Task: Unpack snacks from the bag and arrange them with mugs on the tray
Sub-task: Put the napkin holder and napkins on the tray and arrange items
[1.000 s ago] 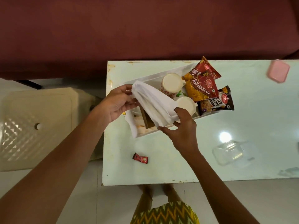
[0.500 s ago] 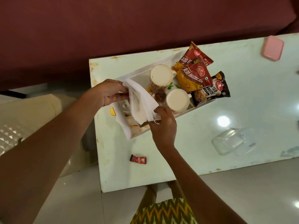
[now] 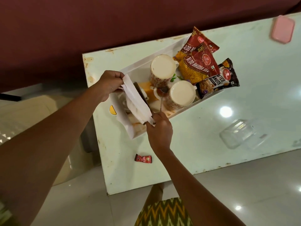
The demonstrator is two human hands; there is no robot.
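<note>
White, thin and creased: the bag (image 3: 138, 101) is stretched between both hands over the left end of the tray (image 3: 210, 97). Left hand (image 3: 110, 84) pinches its far end between thumb and fingers; right hand (image 3: 160, 129) is clenched on its near end, at the tray's front rim. The bag hides part of the tray's left section; contents there cannot be told apart.

Table (image 3: 244, 88): pale green, glossy, edges chipped and rust-spotted. On it, apart from the tray: small red sachet (image 3: 143, 158) near the front edge; clear plastic container (image 3: 241, 135) to the right; pink lid (image 3: 283, 29) at the far right corner.

Tray: white, rectangular, set diagonally. Holds two patterned mugs, far mug (image 3: 163, 68) and near mug (image 3: 181, 93), each with a flat cream surface on top. A thin metal strainer (image 3: 162, 95) lies between them. At the right end, two red-and-yellow sev packets (image 3: 197, 62) overlap, and a dark peanut packet (image 3: 219, 79) overhangs the rim.
</note>
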